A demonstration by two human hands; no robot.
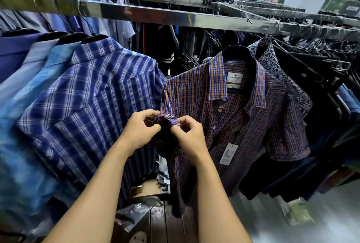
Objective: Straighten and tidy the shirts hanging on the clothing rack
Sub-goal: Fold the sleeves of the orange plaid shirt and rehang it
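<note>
- Head view: the orange plaid shirt point(243, 125) hung on a black hanger point(236, 51) under the metal rail point(155, 15), with its front towards the camera and its collar open.
- At that shirt's sleeve cuff point(169, 119), the left hand point(140, 131) and right hand point(191, 137) each pinched the hem between thumb and fingers, on opposite sides of the opening.
- The cuff seemed partly rolled, though shadow hid its inside.
- A paper tag point(228, 154) dangled against that shirt's front, and a blue plaid shirt point(87, 102) hung just beside the pinched sleeve.

Left grip point(140, 131), right grip point(190, 135) on sleeve point(169, 99)
</note>
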